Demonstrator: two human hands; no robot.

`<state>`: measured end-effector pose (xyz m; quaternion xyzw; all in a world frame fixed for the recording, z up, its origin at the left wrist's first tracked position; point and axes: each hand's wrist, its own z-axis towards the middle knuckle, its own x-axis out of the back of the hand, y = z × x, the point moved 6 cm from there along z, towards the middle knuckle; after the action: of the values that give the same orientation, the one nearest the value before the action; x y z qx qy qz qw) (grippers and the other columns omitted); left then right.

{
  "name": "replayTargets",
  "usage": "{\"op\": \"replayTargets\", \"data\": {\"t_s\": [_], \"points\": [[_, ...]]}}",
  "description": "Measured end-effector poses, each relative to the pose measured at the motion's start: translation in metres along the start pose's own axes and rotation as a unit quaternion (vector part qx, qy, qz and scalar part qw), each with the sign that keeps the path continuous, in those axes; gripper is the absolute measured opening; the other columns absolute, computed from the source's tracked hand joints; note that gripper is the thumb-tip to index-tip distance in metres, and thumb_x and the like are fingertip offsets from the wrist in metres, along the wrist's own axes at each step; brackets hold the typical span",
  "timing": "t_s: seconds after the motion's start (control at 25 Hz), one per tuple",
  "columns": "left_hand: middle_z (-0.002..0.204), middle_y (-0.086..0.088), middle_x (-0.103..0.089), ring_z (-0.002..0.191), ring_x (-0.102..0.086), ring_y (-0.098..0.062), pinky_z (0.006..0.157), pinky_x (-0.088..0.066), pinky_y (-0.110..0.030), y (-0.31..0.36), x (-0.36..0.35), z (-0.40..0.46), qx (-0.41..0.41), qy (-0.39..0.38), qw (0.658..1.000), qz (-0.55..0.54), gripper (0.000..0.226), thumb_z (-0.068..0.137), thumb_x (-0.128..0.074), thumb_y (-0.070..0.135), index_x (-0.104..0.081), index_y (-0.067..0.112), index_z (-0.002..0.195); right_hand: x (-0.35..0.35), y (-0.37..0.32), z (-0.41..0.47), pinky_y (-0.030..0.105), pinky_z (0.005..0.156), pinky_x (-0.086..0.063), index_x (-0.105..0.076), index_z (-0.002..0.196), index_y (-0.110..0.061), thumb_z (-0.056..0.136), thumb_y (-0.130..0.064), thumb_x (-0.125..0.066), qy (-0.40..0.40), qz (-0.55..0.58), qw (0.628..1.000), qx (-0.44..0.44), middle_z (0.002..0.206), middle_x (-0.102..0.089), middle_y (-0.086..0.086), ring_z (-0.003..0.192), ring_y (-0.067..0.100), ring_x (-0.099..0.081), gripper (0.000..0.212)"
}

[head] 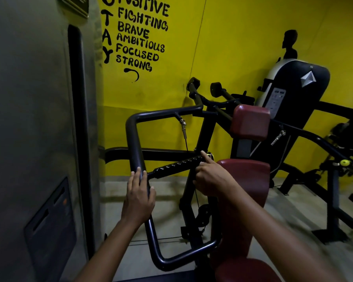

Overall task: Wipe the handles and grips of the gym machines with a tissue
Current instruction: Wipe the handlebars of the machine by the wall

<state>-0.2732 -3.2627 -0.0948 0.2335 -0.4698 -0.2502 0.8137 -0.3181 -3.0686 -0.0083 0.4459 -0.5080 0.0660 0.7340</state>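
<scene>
Left hand (140,197) at 7 o'clock, laid on the black tubular frame bar (135,147), fingers nearly straight and pressed together along the tube, thumb wrapped round its right side. Right hand (209,178) just past centre toward 4 o'clock, fingers curled in, index finger stretched out and touching the far end of the ribbed black grip (178,165). Cannot tell whether a tissue sits inside those curled fingers; none showing. Both hands well apart, one at each end of the grip, which runs slantwise from the frame bar at 8 o'clock up toward the yellow knob (210,155) near centre. Just beside the right hand, at 5 o'clock, the maroon padded seat back (247,180); above it, at 2 o'clock, a maroon pad (251,122). At 9 o'clock, a grey weight-stack cover (35,119). At 12 o'clock, yellow wall (243,37) with black painted lettering (139,35). At 3 o'clock, a second black machine (298,92).
</scene>
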Motion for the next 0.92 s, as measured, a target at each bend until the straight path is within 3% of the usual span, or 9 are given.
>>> {"op": "replayTargets", "data": {"t_s": [0.04,0.12,0.24,0.36,0.48,0.6,0.8,0.92], "points": [[0.158,-0.013,-0.019,0.147,-0.011,-0.028,0.118,-0.017,-0.039,0.000,0.000,0.000,0.001,0.001,1.000,0.000,0.066,0.091,-0.031,0.037,-0.031,0.004,0.148,0.003,-0.003,-0.002,0.044,0.115,0.012,-0.067,0.074,-0.015,0.090,-0.024,-0.047,-0.026,0.013,0.999,0.013,0.082,-0.067,0.001,0.089,0.018,-0.061,0.027],[0.158,-0.013,-0.019,0.147,-0.011,-0.028,0.117,-0.017,-0.038,0.001,0.000,0.000,0.000,0.001,1.000,0.002,0.066,0.091,-0.031,0.037,-0.031,0.004,0.148,0.012,-0.005,-0.007,0.037,0.114,0.017,-0.069,0.079,-0.012,0.091,-0.023,-0.043,-0.054,0.036,0.998,0.026,0.085,-0.067,0.004,0.088,0.019,-0.061,0.030],[0.159,-0.012,-0.017,0.147,-0.010,-0.026,0.117,-0.016,-0.037,0.001,0.000,0.000,0.005,-0.003,1.000,-0.002,0.067,0.090,-0.030,0.039,-0.030,0.006,0.149,0.014,-0.016,-0.016,0.040,0.120,0.001,-0.067,0.075,-0.011,0.086,-0.021,-0.046,-0.066,0.039,0.995,0.068,0.082,-0.067,0.006,0.083,0.023,-0.063,0.025],[0.159,-0.010,-0.016,0.148,-0.009,-0.025,0.118,-0.015,-0.037,0.000,0.000,-0.001,0.008,-0.004,1.000,-0.003,0.067,0.090,-0.030,0.039,-0.029,0.007,0.149,0.007,-0.031,-0.028,0.044,0.115,-0.022,-0.059,0.067,-0.017,0.083,-0.026,-0.047,-0.083,0.045,0.990,0.105,0.079,-0.066,0.004,0.083,0.022,-0.063,0.022],[0.159,-0.011,-0.017,0.148,-0.010,-0.026,0.118,-0.015,-0.037,0.001,0.001,0.000,0.008,0.000,1.000,-0.006,0.067,0.090,-0.031,0.038,-0.030,0.006,0.149,0.005,-0.038,-0.034,0.042,0.101,-0.033,-0.058,0.074,-0.016,0.083,-0.039,-0.026,-0.072,0.019,0.989,0.130,0.076,-0.064,0.003,0.078,0.023,-0.061,0.041],[0.159,-0.011,-0.018,0.147,-0.011,-0.026,0.118,-0.016,-0.037,0.001,0.000,0.000,0.006,-0.001,1.000,-0.002,0.066,0.090,-0.031,0.037,-0.030,0.006,0.149,0.008,-0.029,-0.031,0.044,0.107,-0.027,-0.057,0.091,-0.016,0.083,-0.045,-0.023,-0.060,0.018,0.990,0.125,0.075,-0.064,0.007,0.077,0.026,-0.062,0.045],[0.159,-0.011,-0.018,0.147,-0.011,-0.026,0.117,-0.018,-0.037,-0.001,-0.001,0.000,0.003,0.001,1.000,0.004,0.066,0.091,-0.031,0.038,-0.031,0.006,0.148,0.008,-0.005,-0.008,0.049,0.115,-0.007,-0.060,0.096,-0.018,0.088,-0.047,-0.022,-0.047,-0.035,0.993,0.105,0.079,-0.065,0.005,0.085,0.022,-0.063,0.048],[0.159,-0.010,-0.016,0.148,-0.009,-0.026,0.117,-0.017,-0.037,0.000,0.000,0.000,0.003,-0.003,1.000,0.002,0.066,0.090,-0.030,0.038,-0.030,0.006,0.149,0.009,0.010,0.008,0.047,0.114,-0.015,-0.062,0.102,-0.018,0.093,-0.037,-0.036,-0.063,-0.038,0.995,0.066,0.097,-0.066,0.004,0.102,0.021,-0.059,0.034]]}}
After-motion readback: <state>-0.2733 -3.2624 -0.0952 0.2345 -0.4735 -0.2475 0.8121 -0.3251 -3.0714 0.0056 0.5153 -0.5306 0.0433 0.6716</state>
